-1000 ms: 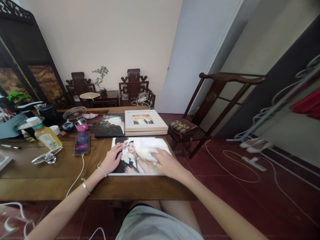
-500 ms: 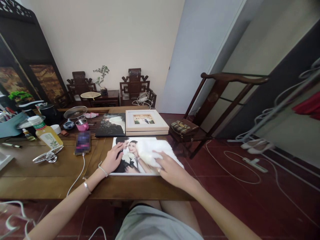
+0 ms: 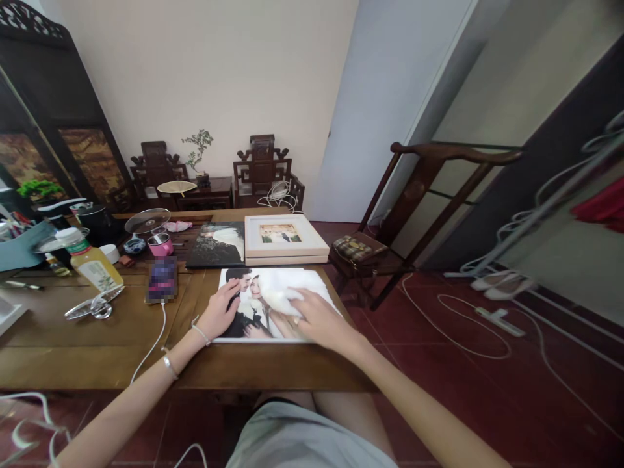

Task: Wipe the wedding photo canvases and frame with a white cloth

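A large photo print on a white panel (image 3: 256, 328) lies on the wooden table (image 3: 229, 367) in front of me, showing a couple. Flat on its left side rests my left hand (image 3: 221, 309), fingers stretched out, holding nothing. My right hand (image 3: 314, 315) presses a white, soft-looking cloth (image 3: 285, 289) on the print's right half. The cloth covers part of that half, and its far end spreads toward the panel's right edge. Some of my right fingers are hidden against the cloth.
Behind the print lie a dark photo panel (image 3: 217, 244) and stacked light wooden frames (image 3: 286, 240). To the left are a phone (image 3: 162, 279) on a cable, a bottle (image 3: 92, 263), a pink cup (image 3: 160, 244) and a silver clip-like object (image 3: 97, 305). A wooden chair (image 3: 414, 201) stands right.
My right hand has slid a little to the left across the print, taking the white cloth along. My left hand stays in place.
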`<action>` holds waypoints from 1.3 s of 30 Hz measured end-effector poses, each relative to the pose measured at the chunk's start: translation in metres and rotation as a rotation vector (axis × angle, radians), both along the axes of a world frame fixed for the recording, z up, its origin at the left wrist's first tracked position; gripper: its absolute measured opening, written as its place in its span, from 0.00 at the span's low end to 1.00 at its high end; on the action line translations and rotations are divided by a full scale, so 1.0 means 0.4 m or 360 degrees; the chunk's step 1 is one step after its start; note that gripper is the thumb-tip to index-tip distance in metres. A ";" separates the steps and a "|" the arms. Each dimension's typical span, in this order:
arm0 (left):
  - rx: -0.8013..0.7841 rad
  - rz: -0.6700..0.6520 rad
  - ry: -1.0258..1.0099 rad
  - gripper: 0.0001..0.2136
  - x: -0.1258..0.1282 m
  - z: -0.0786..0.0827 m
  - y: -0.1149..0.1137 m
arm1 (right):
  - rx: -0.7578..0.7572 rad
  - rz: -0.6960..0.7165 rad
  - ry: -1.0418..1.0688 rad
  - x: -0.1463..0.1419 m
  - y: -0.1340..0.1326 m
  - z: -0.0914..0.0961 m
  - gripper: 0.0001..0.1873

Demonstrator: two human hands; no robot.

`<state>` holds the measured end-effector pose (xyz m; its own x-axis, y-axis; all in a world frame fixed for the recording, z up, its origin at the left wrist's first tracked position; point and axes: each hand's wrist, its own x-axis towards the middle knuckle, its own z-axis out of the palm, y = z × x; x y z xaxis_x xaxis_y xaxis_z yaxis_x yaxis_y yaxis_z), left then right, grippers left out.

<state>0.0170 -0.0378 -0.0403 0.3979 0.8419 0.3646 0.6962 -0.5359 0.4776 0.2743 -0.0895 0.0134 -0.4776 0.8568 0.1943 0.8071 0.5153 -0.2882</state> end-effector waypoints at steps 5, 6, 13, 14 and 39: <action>0.0009 0.0005 0.0041 0.20 -0.001 -0.003 0.002 | 0.0129 -0.0040 0.0074 -0.026 0.119 -0.003 0.16; 0.0009 0.0008 0.0041 0.20 -0.001 -0.003 0.002 | 0.0141 -0.0034 0.0086 -0.028 0.123 -0.006 0.16; -0.0027 0.0032 0.0029 0.20 0.001 -0.002 0.000 | 0.0015 0.0083 0.0067 -0.013 -0.040 -0.022 0.15; -0.0033 0.0036 0.0029 0.21 0.002 -0.002 -0.001 | -0.0021 0.0101 0.0079 -0.009 -0.079 -0.021 0.15; 0.0026 0.0019 -0.0024 0.19 0.000 -0.014 0.004 | 0.0080 0.0106 0.0015 -0.073 0.036 -0.017 0.17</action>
<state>0.0170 -0.0362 -0.0459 0.3821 0.8404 0.3844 0.6953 -0.5355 0.4795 0.2451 -0.0750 0.0066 -0.5312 0.8122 0.2412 0.7679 0.5818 -0.2682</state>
